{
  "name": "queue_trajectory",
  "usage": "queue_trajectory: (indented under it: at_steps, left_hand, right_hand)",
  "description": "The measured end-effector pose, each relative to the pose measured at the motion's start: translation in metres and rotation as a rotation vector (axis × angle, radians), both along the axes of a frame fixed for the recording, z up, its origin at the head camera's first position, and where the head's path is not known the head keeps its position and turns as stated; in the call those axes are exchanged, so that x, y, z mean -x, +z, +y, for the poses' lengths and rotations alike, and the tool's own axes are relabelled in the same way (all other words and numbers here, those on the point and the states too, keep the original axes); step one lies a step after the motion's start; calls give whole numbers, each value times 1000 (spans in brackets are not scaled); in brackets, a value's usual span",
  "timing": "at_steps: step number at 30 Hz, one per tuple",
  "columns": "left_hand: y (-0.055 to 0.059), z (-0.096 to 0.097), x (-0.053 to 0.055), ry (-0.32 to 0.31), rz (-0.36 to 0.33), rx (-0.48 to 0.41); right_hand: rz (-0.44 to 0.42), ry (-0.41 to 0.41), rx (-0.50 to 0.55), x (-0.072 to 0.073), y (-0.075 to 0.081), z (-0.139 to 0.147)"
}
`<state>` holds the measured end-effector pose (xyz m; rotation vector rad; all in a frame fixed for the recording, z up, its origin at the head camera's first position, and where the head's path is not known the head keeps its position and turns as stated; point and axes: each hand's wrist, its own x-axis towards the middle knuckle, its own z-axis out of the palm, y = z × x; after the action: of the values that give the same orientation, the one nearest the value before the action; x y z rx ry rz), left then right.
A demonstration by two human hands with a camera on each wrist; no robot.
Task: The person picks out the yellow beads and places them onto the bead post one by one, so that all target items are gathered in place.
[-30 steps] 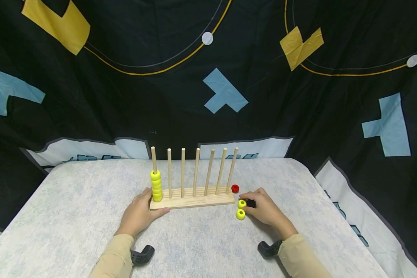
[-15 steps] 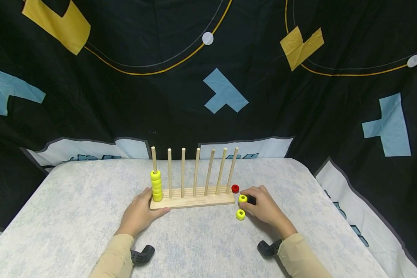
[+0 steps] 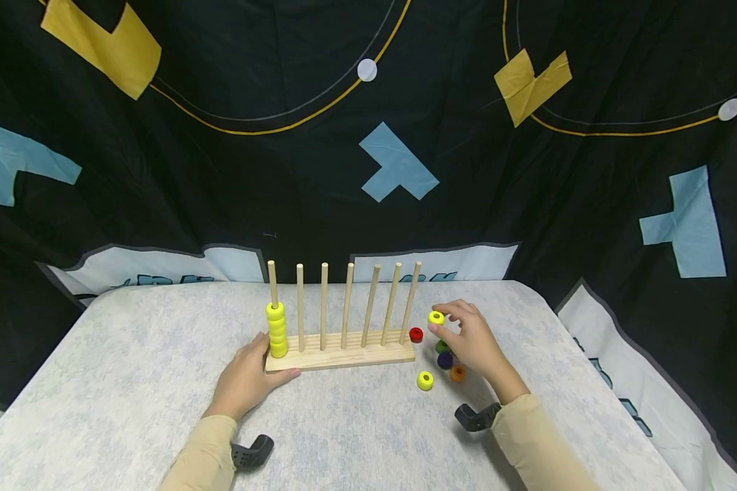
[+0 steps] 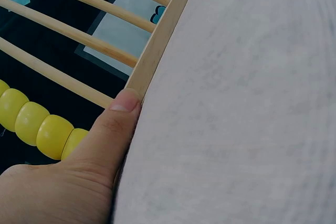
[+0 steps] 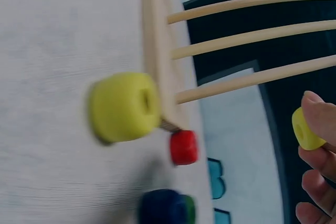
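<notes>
A pale wooden bead stand (image 3: 350, 353), with several upright pegs in a row, is on the table. Several yellow beads (image 3: 276, 330) are stacked on its leftmost peg; the other pegs are bare. My left hand (image 3: 241, 378) grips the left end of the base, its thumb (image 4: 113, 124) along the front edge. Right of the stand, my right hand (image 3: 474, 341) pinches a yellow bead (image 5: 304, 130) between thumb and fingers, raised above the table. On the table below lie a second yellow bead (image 3: 425, 380) and a red bead (image 3: 415, 335), the red one by the base's right end.
Near and partly under my right hand lie a green bead (image 3: 442, 346), a dark blue bead (image 3: 445, 360) and an orange bead (image 3: 458, 373). The pale table (image 3: 344, 436) reaches back to a dark patterned cloth (image 3: 307, 184).
My right hand has picked up the yellow bead and carried it up and away from me, uncovering the green, blue and orange beads. My left hand stays on the stand.
</notes>
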<state>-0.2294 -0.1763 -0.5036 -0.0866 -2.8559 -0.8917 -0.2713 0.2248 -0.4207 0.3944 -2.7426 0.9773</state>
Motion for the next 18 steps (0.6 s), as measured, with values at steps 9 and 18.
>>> queue_trajectory:
  at_steps: [9, 18]
  left_hand:
    - [0, 0, 0, -2, -3, 2]
    - [-2, -1, 1, -2, -4, 2]
  right_hand:
    - [109, -8, 52, 10, 39, -2]
    - [166, 11, 70, 18, 71, -4]
